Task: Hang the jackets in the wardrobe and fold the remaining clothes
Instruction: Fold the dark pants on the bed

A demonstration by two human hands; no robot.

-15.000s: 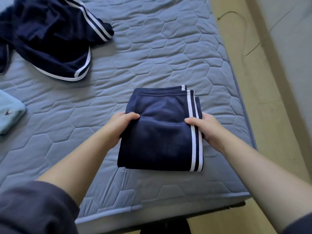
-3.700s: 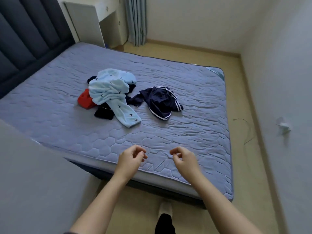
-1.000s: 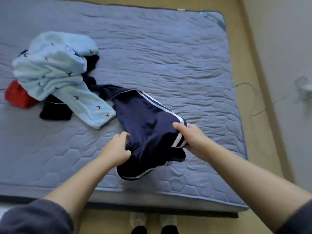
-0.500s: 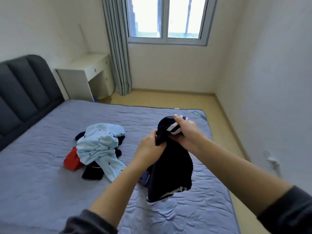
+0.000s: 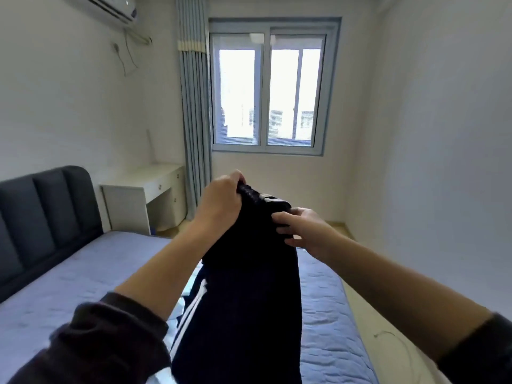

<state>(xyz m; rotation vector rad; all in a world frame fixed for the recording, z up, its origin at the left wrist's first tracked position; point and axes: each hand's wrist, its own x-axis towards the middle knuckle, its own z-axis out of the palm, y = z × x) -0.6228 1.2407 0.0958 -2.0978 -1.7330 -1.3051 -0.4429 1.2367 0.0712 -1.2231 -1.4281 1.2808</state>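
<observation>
L hand (image 5: 220,202) is gripping the top edge of the navy garment (image 5: 249,295) at frame centre. R hand (image 5: 306,231) is pinching the same edge just beside it, so hands are close together. Garment is hanging limp above the bed (image 5: 83,273), lower frame. It's looking soft, light and floppy, w/ little slip risk. Prob. best taking hold at the top corners, hands wider apart.

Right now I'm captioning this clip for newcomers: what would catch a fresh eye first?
A navy white-striped garment hangs mid-frame, its top gripped by the left hand and pinched by the right hand. Behind it a bright window sits in the far wall. The blue quilted mattress lies below, dark headboard at left.
</observation>
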